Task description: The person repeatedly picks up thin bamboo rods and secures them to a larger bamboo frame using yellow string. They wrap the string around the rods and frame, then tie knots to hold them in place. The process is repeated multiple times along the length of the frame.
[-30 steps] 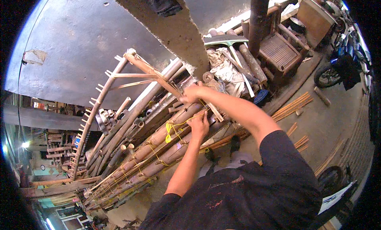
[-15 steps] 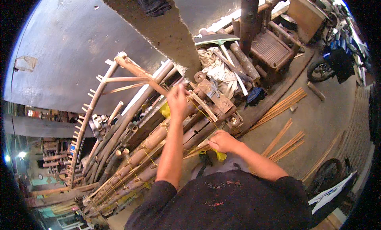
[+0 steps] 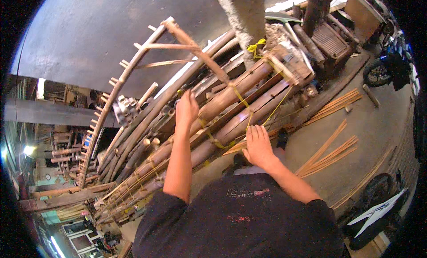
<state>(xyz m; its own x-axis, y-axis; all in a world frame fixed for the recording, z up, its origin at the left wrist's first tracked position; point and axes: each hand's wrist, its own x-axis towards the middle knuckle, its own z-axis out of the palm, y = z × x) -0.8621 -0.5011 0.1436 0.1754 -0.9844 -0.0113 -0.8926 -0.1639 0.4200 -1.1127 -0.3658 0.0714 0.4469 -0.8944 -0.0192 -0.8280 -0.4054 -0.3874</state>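
bamboo poles (image 3: 221, 100): smooth wood | pillar (image 3: 243, 13): rough concrete | shirt (image 3: 191, 224): matt cloth

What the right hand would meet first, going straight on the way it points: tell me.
Past the yellow cord by its fingertips, the right hand would probably meet the near bamboo pole first, though depth is unclear.

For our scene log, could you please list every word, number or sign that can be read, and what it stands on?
None can be read.
Black shirt: pale and red print, too blurred to read.
White panel at lower right: dark markings, too unclear to read.
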